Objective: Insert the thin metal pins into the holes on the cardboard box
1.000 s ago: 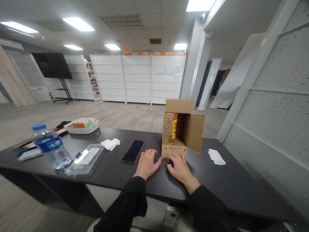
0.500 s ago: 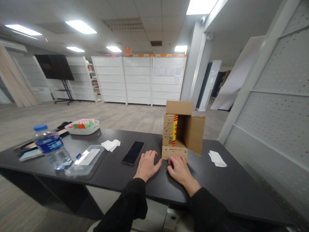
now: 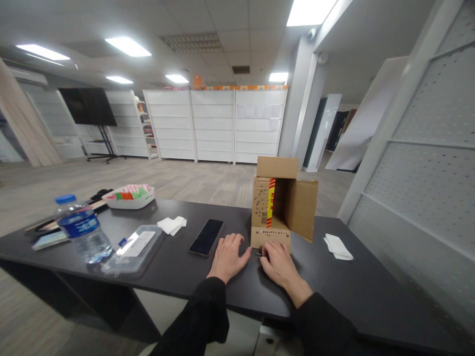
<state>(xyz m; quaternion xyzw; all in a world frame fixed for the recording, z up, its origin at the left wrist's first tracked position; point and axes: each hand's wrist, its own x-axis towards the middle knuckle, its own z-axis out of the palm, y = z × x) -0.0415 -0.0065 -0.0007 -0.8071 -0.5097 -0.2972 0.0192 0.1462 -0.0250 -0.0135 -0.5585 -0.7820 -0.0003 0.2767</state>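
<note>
My left hand (image 3: 229,257) rests palm down on the dark table (image 3: 245,291), fingers apart and nothing in them, just right of a black phone (image 3: 206,237). Curled in front of a cardboard box (image 3: 270,238), my right hand (image 3: 279,264) has its thumb and fingers drawn together. A small, thin metallic piece (image 3: 258,253) pokes out at the left of its fingertips; its kind is too small to make out. The box stands with its open side toward me, flaps out, and its front flap hangs down behind my right fingers. Small holes and yellow-red tape mark the cardboard.
To the left are a water bottle (image 3: 83,230), a clear plastic case (image 3: 131,249), a folded tissue (image 3: 171,225) and a white basket (image 3: 129,199) of colourful packets. Another tissue (image 3: 337,246) lies right of the box. A perforated panel (image 3: 426,198) borders the table's right side.
The whole view has shifted slightly down and to the right. Both hands stay in nearly the same places by the box, with only slight finger movement in the right one.
</note>
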